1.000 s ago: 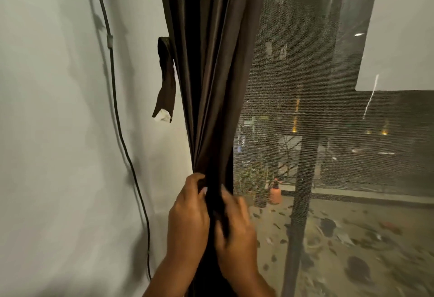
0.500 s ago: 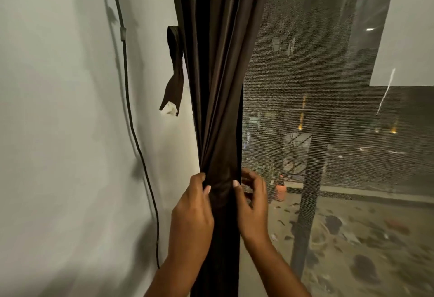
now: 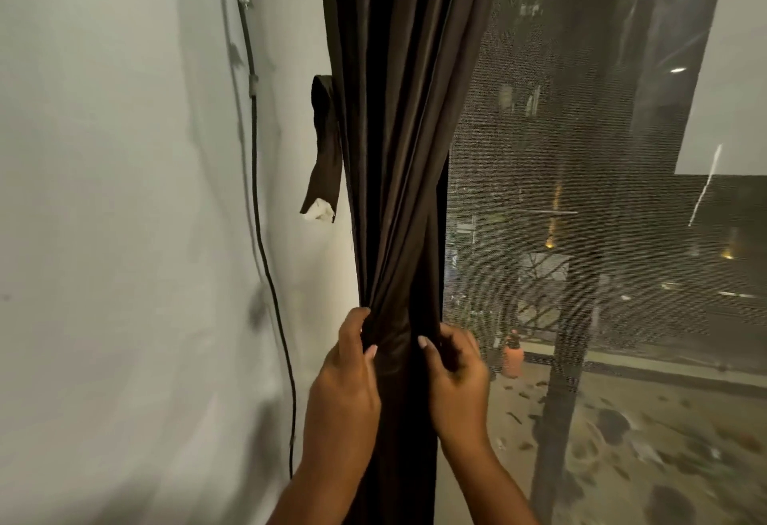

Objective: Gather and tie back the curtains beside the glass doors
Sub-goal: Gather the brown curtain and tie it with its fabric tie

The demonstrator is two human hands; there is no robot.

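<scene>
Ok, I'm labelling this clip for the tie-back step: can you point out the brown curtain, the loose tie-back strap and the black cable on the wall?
brown curtain (image 3: 398, 151): head view, on the gathered folds above the hands.
tie-back strap (image 3: 326, 151): head view, mid-length of the hanging strip.
black cable (image 3: 254, 143): head view, on its run down the wall.

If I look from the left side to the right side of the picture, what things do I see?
White wall → black cable → hanging tie-back strap → brown curtain → mesh screen → dark post.
</scene>
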